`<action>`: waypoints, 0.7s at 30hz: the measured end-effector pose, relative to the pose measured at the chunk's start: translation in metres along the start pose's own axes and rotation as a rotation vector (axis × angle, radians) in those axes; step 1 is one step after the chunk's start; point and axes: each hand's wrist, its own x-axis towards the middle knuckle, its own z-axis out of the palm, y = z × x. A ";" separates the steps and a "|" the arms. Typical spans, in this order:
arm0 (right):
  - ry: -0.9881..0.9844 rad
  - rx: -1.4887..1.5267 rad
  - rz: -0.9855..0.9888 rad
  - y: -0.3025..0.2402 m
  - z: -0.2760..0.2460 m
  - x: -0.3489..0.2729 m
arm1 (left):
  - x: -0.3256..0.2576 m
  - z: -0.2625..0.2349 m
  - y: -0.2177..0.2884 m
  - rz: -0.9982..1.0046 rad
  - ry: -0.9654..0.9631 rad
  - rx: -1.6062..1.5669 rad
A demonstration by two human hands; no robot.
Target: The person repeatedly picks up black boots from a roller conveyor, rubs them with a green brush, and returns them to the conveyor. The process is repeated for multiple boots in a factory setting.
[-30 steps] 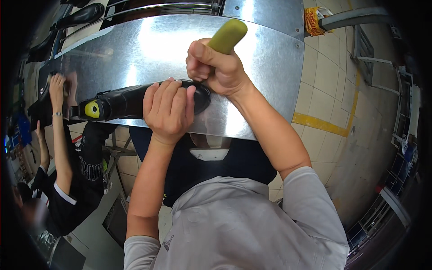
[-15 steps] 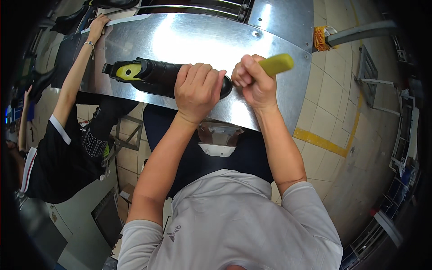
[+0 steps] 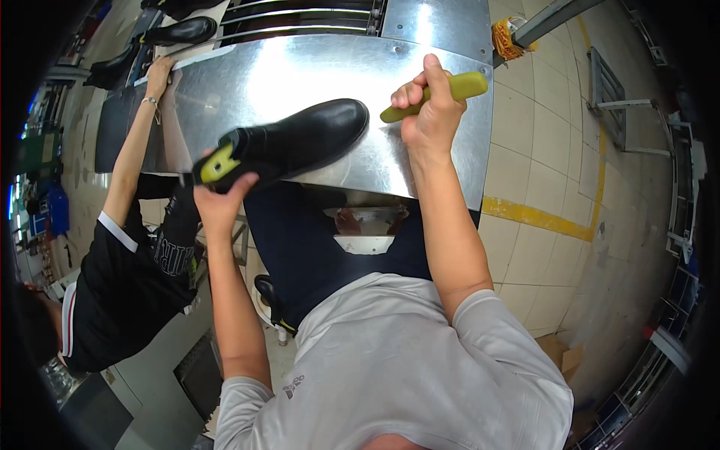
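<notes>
A black ankle boot [image 3: 311,139] lies slantwise over the metal table, its toe to the far right. Yellow-green material with a dark round hole [image 3: 219,163] shows in its opening. My left hand [image 3: 221,199] grips the boot by its shaft end, thumb on the near side and the other fingers mostly hidden behind it. To the right of the toe, my right hand [image 3: 431,112] is closed around an olive-green bar [image 3: 469,85] with rounded ends. The bar sticks out on both sides of the fist, apart from the boot.
The shiny metal table [image 3: 300,71] has a roller rack [image 3: 300,22] behind it. On the left, a co-worker's hand [image 3: 159,75] rests at the table edge near other black boots [image 3: 180,31]. A metal post [image 3: 555,19] with orange wrapping stands at the far right.
My left hand has shifted from the boot's toe area to its shaft end. The toe has swung away from me and the boot is tilted. My right hand's grip shows more of the bar.
</notes>
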 end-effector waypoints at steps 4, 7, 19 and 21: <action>-0.054 0.064 -0.008 0.014 0.006 0.020 | -0.004 -0.001 -0.005 0.000 -0.178 -0.219; -0.058 0.048 -0.001 0.028 0.016 0.025 | -0.015 0.002 0.021 0.003 -0.187 -0.184; -0.304 0.009 0.119 0.052 0.043 0.046 | -0.047 0.011 0.034 -0.044 -0.219 0.043; -0.353 -0.055 0.156 0.054 0.048 0.048 | -0.051 0.014 0.032 -0.064 -0.159 0.101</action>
